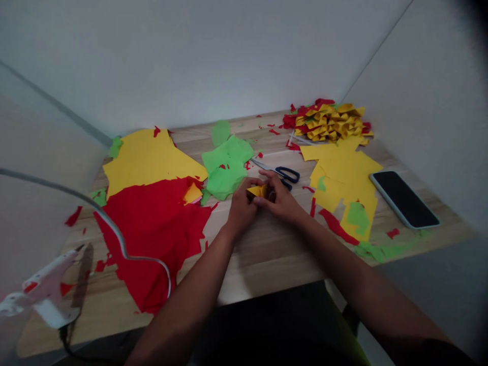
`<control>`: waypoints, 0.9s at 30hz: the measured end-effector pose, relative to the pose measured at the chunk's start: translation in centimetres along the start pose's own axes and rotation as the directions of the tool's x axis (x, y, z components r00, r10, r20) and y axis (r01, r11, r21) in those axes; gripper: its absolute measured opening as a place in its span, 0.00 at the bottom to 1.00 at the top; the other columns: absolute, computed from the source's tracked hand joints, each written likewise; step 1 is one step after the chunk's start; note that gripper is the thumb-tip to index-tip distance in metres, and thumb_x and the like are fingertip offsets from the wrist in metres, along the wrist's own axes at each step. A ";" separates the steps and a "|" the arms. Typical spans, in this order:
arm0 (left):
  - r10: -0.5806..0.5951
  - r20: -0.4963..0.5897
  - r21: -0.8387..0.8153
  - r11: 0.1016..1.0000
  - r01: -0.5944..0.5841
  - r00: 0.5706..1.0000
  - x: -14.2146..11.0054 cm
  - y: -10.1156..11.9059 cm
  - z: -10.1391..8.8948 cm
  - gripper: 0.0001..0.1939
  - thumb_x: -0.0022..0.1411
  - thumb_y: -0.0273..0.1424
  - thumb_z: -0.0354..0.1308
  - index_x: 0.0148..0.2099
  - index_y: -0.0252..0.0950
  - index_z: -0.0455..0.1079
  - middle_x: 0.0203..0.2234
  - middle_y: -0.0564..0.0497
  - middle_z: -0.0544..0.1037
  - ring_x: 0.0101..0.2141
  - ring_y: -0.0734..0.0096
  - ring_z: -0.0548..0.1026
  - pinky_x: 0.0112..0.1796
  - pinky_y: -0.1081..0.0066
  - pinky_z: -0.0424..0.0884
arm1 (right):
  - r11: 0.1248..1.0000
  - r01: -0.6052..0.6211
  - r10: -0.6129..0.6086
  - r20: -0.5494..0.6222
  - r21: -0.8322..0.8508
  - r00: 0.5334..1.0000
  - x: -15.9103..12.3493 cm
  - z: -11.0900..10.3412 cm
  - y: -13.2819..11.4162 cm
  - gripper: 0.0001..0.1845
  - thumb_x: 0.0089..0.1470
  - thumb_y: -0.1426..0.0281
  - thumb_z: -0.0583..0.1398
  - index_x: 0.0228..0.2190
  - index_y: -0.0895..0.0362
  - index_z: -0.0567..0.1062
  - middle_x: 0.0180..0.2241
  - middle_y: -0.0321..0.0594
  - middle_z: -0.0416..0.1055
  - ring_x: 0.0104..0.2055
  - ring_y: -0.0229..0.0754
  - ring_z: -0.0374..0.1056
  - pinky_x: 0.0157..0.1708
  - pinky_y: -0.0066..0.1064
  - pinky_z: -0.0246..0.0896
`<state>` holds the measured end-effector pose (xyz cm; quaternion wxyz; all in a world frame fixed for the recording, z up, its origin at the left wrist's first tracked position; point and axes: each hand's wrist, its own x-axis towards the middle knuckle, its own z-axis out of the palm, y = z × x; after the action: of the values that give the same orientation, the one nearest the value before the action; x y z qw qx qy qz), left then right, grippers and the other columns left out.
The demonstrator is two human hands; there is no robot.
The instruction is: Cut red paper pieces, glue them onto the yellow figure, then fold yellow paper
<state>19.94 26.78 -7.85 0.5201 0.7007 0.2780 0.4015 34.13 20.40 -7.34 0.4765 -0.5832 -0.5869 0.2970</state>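
Over the middle of the wooden table, my left hand [244,203] and my right hand [281,197] meet around a small folded yellow paper piece [258,191]. Fingers of both hands are closed on it, and part of it is hidden by them. Just beyond my right hand lie scissors [285,174] with dark blue handles, blades pointing left. Green paper [226,165] rests just past my left hand. A small stack of yellow-orange paper pieces [193,194] sits to the left, on the red paper [152,229].
Large yellow sheets [141,155] lie at the back left, cut yellow paper [339,170] at the right. Folded yellow and red pieces [330,122] are heaped at the back right. A phone [404,199] lies near the right edge. A glue gun [53,290] stands front left; a white cable [114,229] crosses nearby.
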 end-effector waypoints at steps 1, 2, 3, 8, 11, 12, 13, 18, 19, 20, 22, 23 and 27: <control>-0.009 -0.014 0.009 1.000 0.010 1.000 0.0 0.0 0.0 0.15 0.53 0.24 0.56 0.44 0.38 0.70 0.37 0.49 0.75 0.35 0.68 0.71 0.38 0.70 0.67 | 1.000 -0.016 0.016 -0.024 0.012 1.000 0.0 0.0 0.0 0.31 0.57 0.63 0.61 0.60 0.52 0.60 0.44 0.44 0.69 0.44 0.47 0.68 0.46 0.40 0.64; -0.028 -0.033 -0.002 1.000 0.028 0.999 0.1 0.0 0.1 0.14 0.53 0.24 0.55 0.43 0.38 0.69 0.36 0.50 0.74 0.34 0.69 0.71 0.37 0.71 0.67 | 0.999 -0.034 0.036 -0.057 0.030 0.998 0.1 0.0 -0.1 0.27 0.59 0.64 0.58 0.58 0.52 0.62 0.42 0.43 0.69 0.42 0.45 0.68 0.44 0.39 0.64; -0.052 -0.047 -0.032 0.998 0.051 0.998 0.2 0.0 0.1 0.13 0.53 0.24 0.55 0.42 0.38 0.69 0.34 0.51 0.74 0.32 0.70 0.70 0.35 0.72 0.66 | 0.998 -0.050 0.054 -0.090 0.046 0.995 0.2 0.1 0.0 0.24 0.60 0.65 0.55 0.57 0.53 0.63 0.40 0.41 0.70 0.39 0.44 0.68 0.43 0.38 0.65; -0.097 -0.078 -0.204 0.976 0.079 0.992 0.7 0.2 -0.1 0.09 0.54 0.29 0.55 0.40 0.39 0.68 0.36 0.51 0.73 0.36 0.70 0.71 0.37 0.72 0.68 | 0.992 -0.086 0.100 -0.169 0.088 0.980 0.9 -0.1 0.1 0.20 0.53 0.64 0.61 0.48 0.55 0.72 0.36 0.40 0.73 0.37 0.44 0.70 0.39 0.36 0.66; -0.128 -0.028 -0.322 0.940 0.112 0.991 0.8 0.3 -0.5 0.09 0.57 0.32 0.54 0.41 0.38 0.68 0.40 0.48 0.75 0.38 0.67 0.73 0.37 0.71 0.71 | 0.987 -0.109 0.136 -0.258 0.116 0.957 1.1 -0.4 0.0 0.17 0.49 0.63 0.63 0.42 0.55 0.75 0.39 0.43 0.76 0.39 0.46 0.71 0.39 0.37 0.68; -0.138 0.016 -0.358 0.924 0.135 0.990 0.8 0.3 -0.5 0.10 0.57 0.33 0.54 0.42 0.38 0.69 0.41 0.47 0.75 0.38 0.66 0.74 0.36 0.71 0.72 | 0.985 -0.125 0.156 -0.293 0.122 0.943 1.2 -0.5 -0.1 0.17 0.49 0.63 0.63 0.41 0.56 0.75 0.39 0.44 0.76 0.38 0.46 0.72 0.38 0.37 0.68; -0.140 0.062 -0.382 0.911 0.153 0.988 0.8 0.4 -0.6 0.13 0.56 0.34 0.55 0.44 0.38 0.69 0.43 0.46 0.75 0.38 0.65 0.74 0.34 0.70 0.73 | 0.981 -0.142 0.177 -0.325 0.129 0.929 1.2 -0.6 -0.1 0.17 0.49 0.62 0.63 0.41 0.56 0.75 0.38 0.44 0.77 0.37 0.46 0.72 0.37 0.37 0.69; -0.150 0.092 -0.328 0.929 0.172 0.984 0.8 0.6 -0.1 0.22 0.51 0.39 0.66 0.47 0.38 0.68 0.43 0.45 0.73 0.38 0.65 0.74 0.30 0.72 0.74 | 0.978 -0.133 0.191 -0.440 0.159 0.877 1.1 -0.9 -0.5 0.16 0.48 0.61 0.65 0.38 0.57 0.75 0.37 0.44 0.77 0.36 0.46 0.72 0.36 0.38 0.70; -0.168 0.047 -0.310 0.935 0.174 0.985 0.9 0.6 0.1 0.23 0.51 0.40 0.67 0.46 0.38 0.68 0.42 0.46 0.73 0.36 0.67 0.74 0.29 0.73 0.74 | 0.977 -0.125 0.188 -0.426 0.171 0.885 1.0 -0.9 -0.5 0.17 0.48 0.61 0.65 0.38 0.56 0.75 0.38 0.44 0.77 0.37 0.46 0.73 0.36 0.38 0.70; -0.193 0.005 -0.301 0.935 0.186 0.981 0.9 0.6 0.2 0.23 0.50 0.40 0.68 0.46 0.39 0.67 0.39 0.48 0.73 0.33 0.69 0.74 0.27 0.74 0.73 | 0.976 -0.120 0.185 -0.404 0.183 0.896 1.0 -0.8 -0.6 0.17 0.48 0.60 0.65 0.39 0.56 0.75 0.38 0.44 0.77 0.36 0.46 0.73 0.36 0.38 0.70; -0.254 -0.043 -0.313 0.922 0.228 0.966 1.0 0.6 0.3 0.23 0.49 0.41 0.69 0.44 0.38 0.66 0.33 0.52 0.73 0.26 0.73 0.73 0.24 0.74 0.71 | 0.975 -0.105 0.170 -0.350 0.197 0.921 0.9 -0.7 -0.7 0.17 0.49 0.60 0.66 0.39 0.56 0.76 0.37 0.43 0.77 0.36 0.45 0.73 0.37 0.37 0.70; -0.281 -0.044 -0.323 0.912 0.253 0.959 1.1 0.6 0.3 0.23 0.49 0.42 0.70 0.42 0.38 0.65 0.29 0.54 0.73 0.23 0.74 0.72 0.23 0.74 0.71 | 0.975 -0.091 0.155 -0.329 0.202 0.932 0.8 -0.6 -0.6 0.17 0.49 0.60 0.67 0.39 0.56 0.76 0.37 0.42 0.77 0.36 0.44 0.73 0.38 0.37 0.70; -0.316 -0.023 -0.324 0.900 0.292 0.948 1.1 0.9 0.1 0.21 0.49 0.43 0.70 0.34 0.37 0.64 0.21 0.58 0.72 0.17 0.76 0.71 0.21 0.75 0.68 | 0.972 -0.039 0.107 -0.293 0.231 0.950 0.9 -0.4 -0.2 0.14 0.48 0.61 0.67 0.36 0.56 0.77 0.35 0.38 0.77 0.36 0.42 0.72 0.38 0.34 0.69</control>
<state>20.63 27.34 -6.74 0.6714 0.5404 0.3352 0.3806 34.55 21.12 -6.82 0.6120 -0.5864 -0.4476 0.2851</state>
